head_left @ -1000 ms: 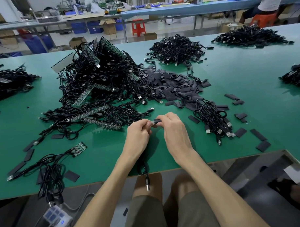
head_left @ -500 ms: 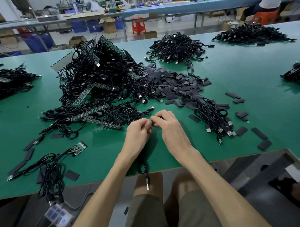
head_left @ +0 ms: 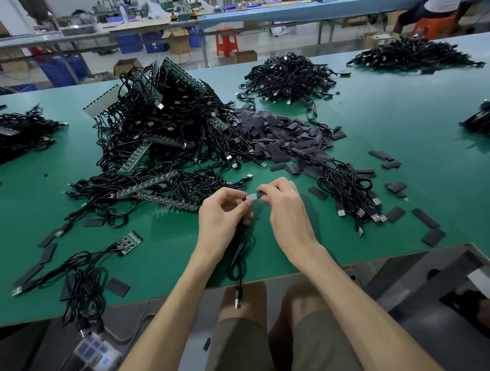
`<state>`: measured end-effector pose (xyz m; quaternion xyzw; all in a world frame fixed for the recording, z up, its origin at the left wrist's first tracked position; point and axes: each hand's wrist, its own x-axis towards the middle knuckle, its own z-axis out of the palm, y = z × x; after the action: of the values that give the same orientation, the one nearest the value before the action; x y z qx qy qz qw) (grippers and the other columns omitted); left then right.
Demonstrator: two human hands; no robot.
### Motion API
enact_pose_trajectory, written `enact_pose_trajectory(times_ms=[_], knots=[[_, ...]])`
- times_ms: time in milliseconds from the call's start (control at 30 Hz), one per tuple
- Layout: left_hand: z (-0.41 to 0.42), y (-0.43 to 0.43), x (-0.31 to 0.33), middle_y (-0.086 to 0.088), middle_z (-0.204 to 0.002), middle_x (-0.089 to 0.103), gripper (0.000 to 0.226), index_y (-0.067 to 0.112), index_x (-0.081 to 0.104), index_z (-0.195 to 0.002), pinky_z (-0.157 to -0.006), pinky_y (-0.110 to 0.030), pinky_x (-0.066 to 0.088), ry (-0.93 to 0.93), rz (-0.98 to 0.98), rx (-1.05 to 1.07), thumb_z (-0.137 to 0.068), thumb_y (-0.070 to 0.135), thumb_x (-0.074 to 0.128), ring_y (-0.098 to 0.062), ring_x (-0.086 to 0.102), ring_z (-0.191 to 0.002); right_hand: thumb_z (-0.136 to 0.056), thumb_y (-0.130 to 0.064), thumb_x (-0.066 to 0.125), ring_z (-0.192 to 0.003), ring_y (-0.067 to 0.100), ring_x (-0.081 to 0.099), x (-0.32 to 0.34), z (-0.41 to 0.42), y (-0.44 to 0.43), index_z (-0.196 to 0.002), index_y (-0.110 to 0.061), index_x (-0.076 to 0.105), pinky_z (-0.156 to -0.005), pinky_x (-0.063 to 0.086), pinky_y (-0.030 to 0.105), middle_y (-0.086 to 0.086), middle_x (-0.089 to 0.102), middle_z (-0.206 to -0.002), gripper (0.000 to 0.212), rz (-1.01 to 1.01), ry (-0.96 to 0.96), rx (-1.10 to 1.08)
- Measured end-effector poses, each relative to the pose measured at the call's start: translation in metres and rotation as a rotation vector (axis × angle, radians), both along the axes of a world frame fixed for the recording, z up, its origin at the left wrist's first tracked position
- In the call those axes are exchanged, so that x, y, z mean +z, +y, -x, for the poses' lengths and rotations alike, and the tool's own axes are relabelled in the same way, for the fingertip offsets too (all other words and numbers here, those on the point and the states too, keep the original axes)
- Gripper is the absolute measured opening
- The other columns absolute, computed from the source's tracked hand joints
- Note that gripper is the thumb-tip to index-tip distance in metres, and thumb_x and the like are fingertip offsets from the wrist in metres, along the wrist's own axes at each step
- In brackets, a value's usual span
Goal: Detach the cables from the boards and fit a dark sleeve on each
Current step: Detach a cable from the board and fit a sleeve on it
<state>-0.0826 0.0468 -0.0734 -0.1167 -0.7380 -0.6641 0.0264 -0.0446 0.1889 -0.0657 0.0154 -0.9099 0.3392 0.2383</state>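
— Whereas the hands were bunched together a moment ago, what's different?

— Over the green table [head_left: 404,166] they've parted slightly. Left hand [head_left: 220,214] pinches the black cable [head_left: 239,257], which dangles past the near edge; right hand [head_left: 286,211] pinches a dark sleeve [head_left: 262,195], pale tip [head_left: 252,196] showing between. I'd judge it half on.
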Motion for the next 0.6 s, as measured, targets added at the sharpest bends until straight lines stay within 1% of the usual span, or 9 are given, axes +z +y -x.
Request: enact_pose_trajectory(times_ms=[100, 167, 233, 333, 400, 467, 500, 533, 600], knots=[[-0.0002, -0.0016, -0.0003, -0.008, -0.074, 0.074, 0.009, 0.006, 0.073, -0.093, -0.059, -0.031, 0.058, 0.018, -0.003, -0.005, -0.088, 0.010, 0.079, -0.020, 0.071, -0.065, -0.090, 0.021, 0.056, -0.099, 0.004, 0.042, -0.0014, 0.0031, 0.0018, -0.116, -0.006, 0.070, -0.087, 0.045, 0.022, 0.000, 0.052, -0.101, 0.040, -0.048, 0.005, 0.058], [-0.0001, -0.0031, -0.0005, -0.008, -0.073, 0.074, 0.007, 0.009, 0.075, -0.091, -0.059, -0.030, 0.057, 0.027, -0.011, -0.007, -0.087, 0.012, 0.080, -0.020, 0.070, -0.063, -0.093, 0.013, 0.060, -0.096, 0.005, 0.038, -0.0009, 0.0043, 0.0038, -0.114, -0.008, 0.071, -0.082, 0.034, 0.014, -0.002, 0.051, -0.097, 0.032, -0.051, 0.000, 0.088], [-0.0001, -0.0035, -0.0004, -0.009, -0.072, 0.074, 0.006, 0.011, 0.076, -0.090, -0.060, -0.033, 0.058, 0.033, -0.016, -0.005, -0.087, 0.013, 0.081, -0.021, 0.069, -0.062, -0.094, 0.013, 0.060, -0.096, 0.008, 0.041, -0.0011, 0.0050, 0.0050, -0.114, -0.008, 0.072, -0.082, 0.035, 0.016, -0.002, 0.051, -0.097, 0.031, -0.049, 0.001, 0.097], [-0.0006, -0.0031, -0.0005, -0.007, -0.074, 0.075, 0.005, 0.013, 0.077, -0.089, -0.058, -0.030, 0.057, 0.046, -0.007, 0.010, -0.086, 0.013, 0.081, -0.019, 0.069, -0.064, -0.093, 0.015, 0.059, -0.098, 0.009, 0.042, -0.0014, 0.0041, 0.0035, -0.112, -0.007, 0.072, -0.084, 0.047, 0.027, -0.001, 0.051, -0.096, 0.032, -0.077, 0.006, 0.095], [-0.0008, -0.0029, -0.0004, -0.005, -0.075, 0.075, 0.005, 0.015, 0.078, -0.089, -0.058, -0.028, 0.056, 0.051, 0.007, 0.015, -0.086, 0.014, 0.081, -0.019, 0.070, -0.065, -0.092, 0.017, 0.058, -0.096, 0.006, 0.039, -0.0008, 0.0034, 0.0039, -0.109, -0.006, 0.072, -0.085, 0.045, 0.019, 0.000, 0.052, -0.096, 0.032, -0.083, 0.009, 0.100], [-0.0007, -0.0039, -0.0004, -0.005, -0.075, 0.076, 0.005, 0.017, 0.078, -0.089, -0.058, -0.026, 0.055, 0.052, 0.005, 0.016, -0.085, 0.014, 0.082, -0.020, 0.070, -0.066, -0.091, 0.018, 0.059, -0.092, 0.000, 0.034, 0.0007, 0.0030, 0.0052, -0.108, -0.005, 0.073, -0.083, 0.036, 0.003, 0.001, 0.053, -0.095, 0.032, -0.082, 0.019, 0.104], [-0.0005, -0.0043, -0.0003, -0.005, -0.075, 0.075, 0.006, 0.017, 0.078, -0.089, -0.058, -0.026, 0.055, 0.052, 0.000, 0.015, -0.085, 0.014, 0.082, -0.020, 0.070, -0.066, -0.091, 0.018, 0.060, -0.091, -0.001, 0.032, 0.0015, 0.0030, 0.0058, -0.108, -0.004, 0.073, -0.081, 0.032, -0.001, 0.002, 0.054, -0.095, 0.031, -0.080, 0.025, 0.106], [-0.0004, -0.0044, -0.0003, -0.006, -0.074, 0.075, 0.006, 0.017, 0.079, -0.089, -0.058, -0.027, 0.055, 0.053, -0.005, 0.013, -0.085, 0.014, 0.082, -0.020, 0.070, -0.065, -0.091, 0.017, 0.061, -0.090, -0.002, 0.032, 0.0020, 0.0029, 0.0056, -0.109, -0.004, 0.073, -0.080, 0.032, -0.001, 0.003, 0.055, -0.096, 0.031, -0.079, 0.028, 0.107], [-0.0001, -0.0043, -0.0006, -0.006, -0.074, 0.075, 0.006, 0.017, 0.079, -0.089, -0.059, -0.028, 0.055, 0.055, -0.008, 0.013, -0.085, 0.013, 0.082, -0.020, 0.069, -0.065, -0.093, 0.013, 0.061, -0.092, 0.003, 0.036, 0.0020, 0.0030, 0.0043, -0.111, -0.006, 0.073, -0.079, 0.041, 0.011, 0.004, 0.056, -0.096, 0.028, -0.086, 0.024, 0.105]])
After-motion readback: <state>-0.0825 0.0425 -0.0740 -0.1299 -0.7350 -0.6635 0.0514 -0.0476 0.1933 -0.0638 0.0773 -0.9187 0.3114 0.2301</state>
